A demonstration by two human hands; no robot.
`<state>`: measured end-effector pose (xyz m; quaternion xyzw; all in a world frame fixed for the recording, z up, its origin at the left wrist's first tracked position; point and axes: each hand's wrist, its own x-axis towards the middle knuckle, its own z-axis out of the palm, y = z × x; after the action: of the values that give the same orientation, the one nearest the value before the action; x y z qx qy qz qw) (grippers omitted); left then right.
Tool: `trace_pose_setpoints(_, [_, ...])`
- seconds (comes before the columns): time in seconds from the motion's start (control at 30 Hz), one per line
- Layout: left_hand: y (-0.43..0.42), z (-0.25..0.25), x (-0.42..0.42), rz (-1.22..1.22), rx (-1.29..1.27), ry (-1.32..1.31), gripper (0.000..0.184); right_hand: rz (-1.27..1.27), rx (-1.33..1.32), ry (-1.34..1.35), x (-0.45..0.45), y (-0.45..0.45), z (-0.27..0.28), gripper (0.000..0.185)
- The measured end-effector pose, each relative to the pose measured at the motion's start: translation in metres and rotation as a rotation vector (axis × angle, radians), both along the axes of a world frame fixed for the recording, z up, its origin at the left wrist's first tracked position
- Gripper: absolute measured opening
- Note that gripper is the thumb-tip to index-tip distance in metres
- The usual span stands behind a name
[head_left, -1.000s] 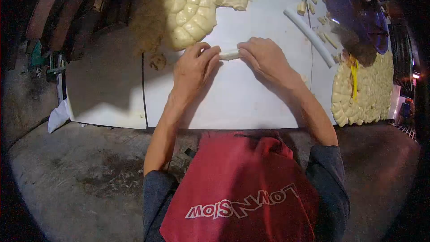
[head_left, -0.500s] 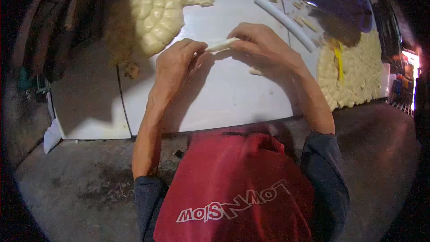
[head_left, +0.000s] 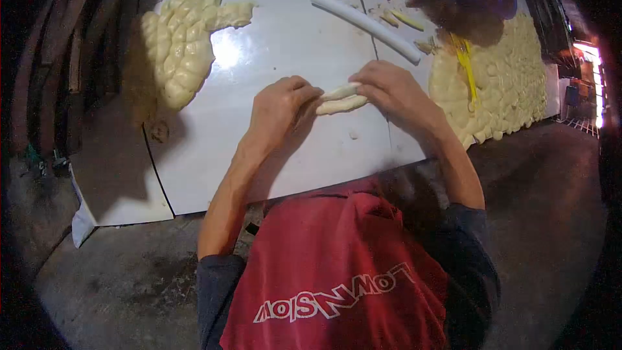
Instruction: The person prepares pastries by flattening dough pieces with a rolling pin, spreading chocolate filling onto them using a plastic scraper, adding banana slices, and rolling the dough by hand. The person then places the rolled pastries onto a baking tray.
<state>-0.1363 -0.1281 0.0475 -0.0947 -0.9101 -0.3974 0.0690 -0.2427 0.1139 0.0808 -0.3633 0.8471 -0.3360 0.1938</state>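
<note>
Cream dough [head_left: 340, 104] lies between left hand [head_left: 280, 105] and right hand [head_left: 396, 95].

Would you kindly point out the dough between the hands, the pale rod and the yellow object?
Dough [head_left: 340, 105]: head view, middle of its lower strip.
Pale rod [head_left: 366, 28]: head view, middle of its length.
Yellow object [head_left: 466, 70]: head view, middle of its long part.

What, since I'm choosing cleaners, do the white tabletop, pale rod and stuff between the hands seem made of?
White tabletop: glossy, perhaps laminate; it mirrors light.
Pale rod: probably plastic, smooth, evenly coloured.
Stuff: likely dough; it looks soft, matte, irregular.
</note>
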Motion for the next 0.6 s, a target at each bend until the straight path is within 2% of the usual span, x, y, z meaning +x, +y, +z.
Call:
trace_pose_setpoints(0.23, [0.001, 0.004, 0.003, -0.04, -0.05, -0.078, 0.023, 0.149, 0.026, 0.11, 0.005, 0.013, -0.004, 0.033])
trace_pose_setpoints(0.33, [0.005, 0.006, 0.0, -0.043, -0.11, -0.114, 0.031, 0.16, 0.022, 0.047, -0.001, 0.014, -0.007, 0.035])
trace_pose_setpoints(0.53, [0.001, 0.013, -0.019, -0.031, -0.068, -0.399, 0.028, 0.075, 0.063, -0.196, -0.019, -0.002, 0.005, 0.034])
trace_pose_setpoints(0.6, [-0.003, 0.015, -0.025, -0.056, -0.077, -0.375, 0.027, 0.06, 0.069, -0.236, -0.025, -0.007, 0.013, 0.033])
